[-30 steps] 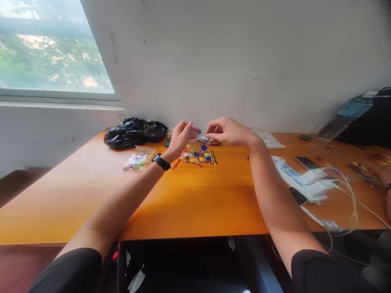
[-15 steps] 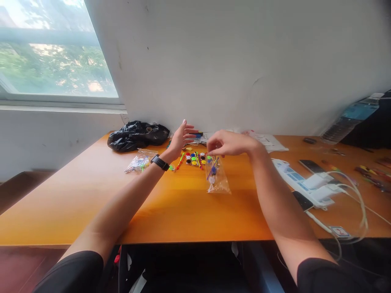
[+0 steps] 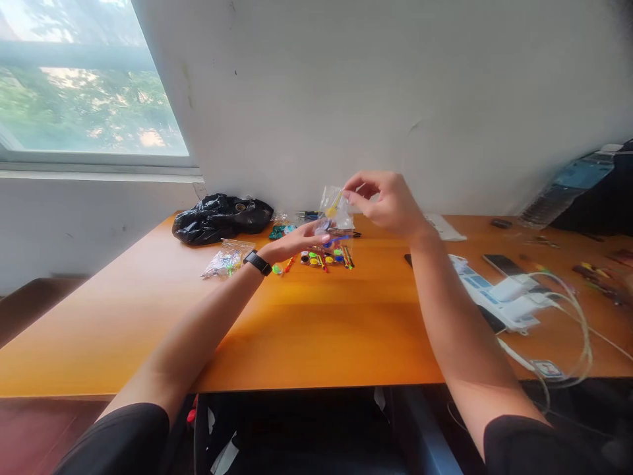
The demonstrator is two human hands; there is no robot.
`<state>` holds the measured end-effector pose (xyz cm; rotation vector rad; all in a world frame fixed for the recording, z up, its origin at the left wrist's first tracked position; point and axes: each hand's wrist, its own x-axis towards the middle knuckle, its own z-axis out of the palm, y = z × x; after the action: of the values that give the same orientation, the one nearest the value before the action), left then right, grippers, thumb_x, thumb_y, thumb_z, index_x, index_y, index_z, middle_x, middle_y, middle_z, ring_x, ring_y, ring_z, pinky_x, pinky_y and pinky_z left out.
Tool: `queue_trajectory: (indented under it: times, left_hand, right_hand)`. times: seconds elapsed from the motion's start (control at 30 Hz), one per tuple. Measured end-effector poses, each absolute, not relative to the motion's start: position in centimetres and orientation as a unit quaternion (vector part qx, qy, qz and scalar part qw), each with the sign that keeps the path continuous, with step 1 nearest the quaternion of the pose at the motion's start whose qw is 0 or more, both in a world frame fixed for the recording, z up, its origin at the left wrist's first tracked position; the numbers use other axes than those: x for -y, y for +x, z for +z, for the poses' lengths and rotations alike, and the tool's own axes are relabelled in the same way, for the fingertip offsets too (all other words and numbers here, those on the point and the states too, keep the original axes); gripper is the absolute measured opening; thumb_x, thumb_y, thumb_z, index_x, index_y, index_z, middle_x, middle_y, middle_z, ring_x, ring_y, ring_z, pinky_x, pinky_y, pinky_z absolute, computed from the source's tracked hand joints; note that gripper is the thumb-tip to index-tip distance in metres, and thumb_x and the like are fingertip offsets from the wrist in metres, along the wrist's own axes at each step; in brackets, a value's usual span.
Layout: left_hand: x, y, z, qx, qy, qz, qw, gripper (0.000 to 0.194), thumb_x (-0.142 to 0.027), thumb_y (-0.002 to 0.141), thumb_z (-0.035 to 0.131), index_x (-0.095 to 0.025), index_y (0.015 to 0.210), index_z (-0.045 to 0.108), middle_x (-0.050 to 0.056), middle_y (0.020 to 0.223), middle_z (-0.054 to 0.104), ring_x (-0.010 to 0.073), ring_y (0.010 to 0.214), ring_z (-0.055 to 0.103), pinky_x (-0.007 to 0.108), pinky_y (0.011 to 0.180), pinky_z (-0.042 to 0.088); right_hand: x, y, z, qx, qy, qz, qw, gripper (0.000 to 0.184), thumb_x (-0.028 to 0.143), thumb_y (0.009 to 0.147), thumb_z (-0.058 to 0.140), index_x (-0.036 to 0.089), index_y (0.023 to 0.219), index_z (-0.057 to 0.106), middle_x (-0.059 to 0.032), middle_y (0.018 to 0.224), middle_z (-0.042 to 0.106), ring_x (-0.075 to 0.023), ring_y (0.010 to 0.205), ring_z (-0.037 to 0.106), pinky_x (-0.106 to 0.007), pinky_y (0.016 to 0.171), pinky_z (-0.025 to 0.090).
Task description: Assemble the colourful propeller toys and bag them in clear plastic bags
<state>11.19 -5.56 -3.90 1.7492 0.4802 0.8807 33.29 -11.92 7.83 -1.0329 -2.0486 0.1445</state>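
A clear plastic bag [image 3: 341, 218] is held up above the far middle of the table, with yellow and blue pieces showing in or behind it. My right hand [image 3: 383, 201] pinches it by the upper right edge, close to a thin yellow piece. Lower down, the fingers and thumb of my left hand [image 3: 301, 239] close on the bag's left side; their exact grip is partly hidden. Several small coloured discs and sticks [image 3: 324, 259] lie on the table just below. Left of them rests another clear bag [image 3: 229, 258] with small pieces inside.
A black plastic bag [image 3: 222, 219] lies at the back left by the wall. To the right are a white power strip [image 3: 482, 287] with chargers and cables, a phone [image 3: 509, 266] and a tilted water bottle [image 3: 568, 188]. The wooden table's [image 3: 316, 356] front edge is near me.
My right hand has risen with the bag, which hung low before. My left hand, open and apart from it earlier, has lowered, moved right and closed on the bag.
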Motion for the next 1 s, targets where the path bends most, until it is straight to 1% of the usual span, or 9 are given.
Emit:
queue_trajectory:
  times: [0.1,0.23,0.33,0.47,0.57,0.73,0.83,0.9,1.0]
  left_hand:
    - [5.9,11.0,-3.7,-0.16,0.725,0.304,0.598,0.07,-0.05,0.085,0.086,-0.023,0.145,0.062,0.019,0.133,0.071,0.0314,0.116,0.075,0.04,0.092,0.061]
    - [5.6,11.0,-3.9,-0.165,0.724,0.322,0.587,0.061,-0.042,0.086,0.087,-0.022,0.14,0.065,0.017,0.136,0.07,0.0296,0.125,0.07,0.04,0.101,0.059]
    - [5.4,10.9,-4.0,-0.177,0.744,0.291,0.574,0.055,-0.04,0.083,0.09,-0.021,0.131,0.071,0.016,0.126,0.076,0.0292,0.117,0.074,0.038,0.094,0.062]
    - [5.7,10.9,-3.8,-0.178,0.742,0.274,0.585,0.062,-0.037,0.079,0.093,-0.021,0.135,0.071,0.016,0.121,0.078,0.0301,0.104,0.078,0.036,0.082,0.065]
    - [5.9,10.9,-3.7,-0.162,0.733,0.293,0.592,0.06,-0.039,0.081,0.091,-0.021,0.135,0.071,0.017,0.126,0.076,0.0314,0.11,0.077,0.037,0.084,0.065]
    - [5.6,10.3,-3.8,-0.185,0.727,0.263,0.607,0.047,-0.046,0.084,0.088,-0.018,0.12,0.074,0.015,0.111,0.078,0.0261,0.093,0.08,0.033,0.073,0.064]
    - [5.6,10.1,-3.8,-0.183,0.74,0.204,0.614,0.055,-0.044,0.082,0.09,-0.021,0.129,0.071,0.016,0.125,0.075,0.0274,0.098,0.08,0.035,0.078,0.063]
    - [5.6,10.0,-3.8,-0.179,0.739,0.192,0.62,0.065,-0.043,0.078,0.093,-0.024,0.136,0.068,0.017,0.132,0.073,0.0293,0.102,0.079,0.039,0.084,0.063]
    - [5.5,9.8,-3.8,-0.173,0.741,0.196,0.618,0.062,-0.045,0.077,0.093,-0.022,0.13,0.071,0.017,0.12,0.077,0.0313,0.104,0.079,0.043,0.087,0.063]
  right_hand:
    - [12.1,33.4,8.0,0.82,-0.406,0.049,0.4,0.023,0.044,0.093,0.07,0.021,0.09,0.074,-0.008,0.093,0.075,-0.0253,0.087,0.067,-0.038,0.079,0.051]
    - [11.8,33.4,7.7,0.831,-0.407,0.065,0.374,0.023,0.043,0.089,0.073,0.02,0.086,0.073,-0.0079,0.091,0.076,-0.0264,0.09,0.068,-0.037,0.079,0.052]
    - [11.6,33.0,7.4,0.827,-0.402,0.06,0.389,0.022,0.043,0.09,0.072,0.022,0.087,0.072,-0.0083,0.093,0.076,-0.0278,0.095,0.068,-0.039,0.082,0.054]
    - [11.9,32.5,7.6,0.809,-0.393,0.027,0.435,0.018,0.042,0.093,0.069,0.024,0.095,0.072,-0.0097,0.103,0.076,-0.0298,0.105,0.067,-0.041,0.087,0.055]
    - [12.2,32.6,7.7,0.825,-0.394,0.026,0.404,0.017,0.04,0.091,0.07,0.023,0.093,0.074,-0.0096,0.1,0.076,-0.0313,0.103,0.067,-0.043,0.088,0.054]
    - [12.0,32.8,7.6,0.832,-0.397,0.027,0.387,0.017,0.037,0.089,0.069,0.023,0.093,0.076,-0.0086,0.095,0.076,-0.0304,0.099,0.068,-0.044,0.088,0.054]
    - [12.3,32.6,7.8,0.819,-0.392,0.015,0.418,0.016,0.036,0.09,0.067,0.024,0.095,0.075,-0.0091,0.099,0.076,-0.0295,0.102,0.067,-0.042,0.087,0.053]
    - [12.6,32.5,8.0,0.831,-0.385,0.031,0.401,0.015,0.036,0.089,0.068,0.023,0.094,0.075,-0.009,0.099,0.076,-0.0294,0.101,0.067,-0.041,0.085,0.053]
    - [12.8,32.6,8.1,0.852,-0.38,0.061,0.355,0.014,0.036,0.087,0.07,0.023,0.088,0.074,-0.0076,0.092,0.076,-0.0286,0.094,0.068,-0.041,0.083,0.053]
